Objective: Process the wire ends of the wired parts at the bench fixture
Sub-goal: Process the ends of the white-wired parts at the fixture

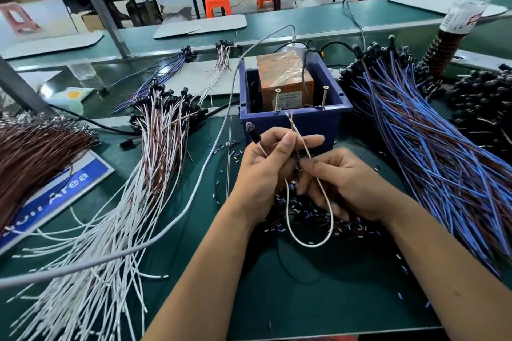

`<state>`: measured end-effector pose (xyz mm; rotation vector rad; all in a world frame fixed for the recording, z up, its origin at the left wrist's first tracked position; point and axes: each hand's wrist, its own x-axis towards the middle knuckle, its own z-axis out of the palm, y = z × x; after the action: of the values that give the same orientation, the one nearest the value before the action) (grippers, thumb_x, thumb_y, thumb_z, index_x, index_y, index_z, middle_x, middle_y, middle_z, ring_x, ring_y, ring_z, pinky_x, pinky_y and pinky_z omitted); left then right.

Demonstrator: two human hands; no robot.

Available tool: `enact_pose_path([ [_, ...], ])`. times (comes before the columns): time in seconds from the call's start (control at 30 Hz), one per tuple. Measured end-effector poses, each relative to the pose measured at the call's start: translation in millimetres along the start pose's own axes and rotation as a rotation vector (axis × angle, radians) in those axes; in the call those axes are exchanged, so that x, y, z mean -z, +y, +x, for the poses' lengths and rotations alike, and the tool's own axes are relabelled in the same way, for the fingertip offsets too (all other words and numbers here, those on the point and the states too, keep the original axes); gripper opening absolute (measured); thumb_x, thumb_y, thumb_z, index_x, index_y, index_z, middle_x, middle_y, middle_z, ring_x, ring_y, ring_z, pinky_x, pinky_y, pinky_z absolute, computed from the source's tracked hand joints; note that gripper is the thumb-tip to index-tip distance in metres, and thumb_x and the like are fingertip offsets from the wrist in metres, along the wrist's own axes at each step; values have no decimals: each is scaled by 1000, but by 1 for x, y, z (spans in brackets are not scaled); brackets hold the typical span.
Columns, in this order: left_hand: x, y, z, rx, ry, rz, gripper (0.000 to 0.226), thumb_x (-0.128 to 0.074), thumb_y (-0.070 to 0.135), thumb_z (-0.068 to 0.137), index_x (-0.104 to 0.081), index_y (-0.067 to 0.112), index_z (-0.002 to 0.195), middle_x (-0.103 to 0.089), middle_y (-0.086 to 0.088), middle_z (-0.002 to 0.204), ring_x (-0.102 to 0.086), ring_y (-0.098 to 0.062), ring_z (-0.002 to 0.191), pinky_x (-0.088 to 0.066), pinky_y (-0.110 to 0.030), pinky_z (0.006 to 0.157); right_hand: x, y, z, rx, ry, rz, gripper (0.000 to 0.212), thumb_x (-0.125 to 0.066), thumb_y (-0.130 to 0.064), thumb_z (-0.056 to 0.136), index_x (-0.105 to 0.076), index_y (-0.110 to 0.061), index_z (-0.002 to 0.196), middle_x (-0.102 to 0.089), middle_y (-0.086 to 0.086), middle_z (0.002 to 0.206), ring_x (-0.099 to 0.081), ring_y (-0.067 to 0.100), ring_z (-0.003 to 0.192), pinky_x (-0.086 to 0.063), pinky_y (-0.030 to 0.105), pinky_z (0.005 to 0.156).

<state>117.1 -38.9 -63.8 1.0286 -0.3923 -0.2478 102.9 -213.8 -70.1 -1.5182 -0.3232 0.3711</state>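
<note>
Wired part (307, 202) sits between our two hands above the green bench mat (318, 299), its pink-and-white twin lead hanging in a loop below them and its stripped ends (289, 116) pointing up just in front of the blue fixture box (291, 122). Our left hand (263, 171) curls its fingers round the lead, the black sensor head (250, 130) poking out past the knuckles. Our right hand (340, 180) pinches the same lead between thumb and forefinger. Cut insulation bits (304, 210) litter the mat beneath. We have a pile of white-and-pink wired parts (133, 188) to the left and a blue-wired pile (432, 152) to the right.
</note>
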Motion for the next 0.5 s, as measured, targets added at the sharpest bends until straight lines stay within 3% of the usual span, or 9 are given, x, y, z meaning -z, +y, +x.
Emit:
enact_pose_path([
  [0.13,5,-1,2,41,14,-10,20,-57,21,103,-70,14,89,-75,-9,95,-71,-15,74,-58,-26,65,-3,1,1,48,-13,39,59,-61,-58,97,-73,-3,81,-54,13,53,-45,15,32,-35,18,33],
  [0.2,7,0,3,102,0,-12,21,-56,23,102,-70,16,87,-73,-3,86,-58,-11,60,-54,-23,57,-4,0,3,118,67,88,58,-64,-65,92,-73,-7,84,-55,11,56,-44,12,35,-34,18,33],
  [0.27,9,1,6,153,-54,-50,24,-52,22,104,-67,16,86,-67,1,81,-35,-4,48,-37,-15,44,-3,0,6,162,171,184,53,-61,-60,95,-74,-8,90,-57,10,61,-44,12,37,-33,19,33],
  [0.33,11,1,7,193,-114,-94,25,-49,20,105,-65,14,86,-62,0,79,-23,-2,43,-26,-12,37,-2,0,8,190,266,246,45,-57,-49,99,-72,-7,94,-58,9,65,-44,13,40,-32,19,35],
  [0.5,9,-2,6,271,-154,-70,22,-53,21,101,-64,13,83,-59,-3,74,-26,1,40,-30,-10,37,0,-6,7,237,387,236,22,-63,-29,94,-69,-9,89,-58,3,66,-41,8,41,-29,17,35],
])
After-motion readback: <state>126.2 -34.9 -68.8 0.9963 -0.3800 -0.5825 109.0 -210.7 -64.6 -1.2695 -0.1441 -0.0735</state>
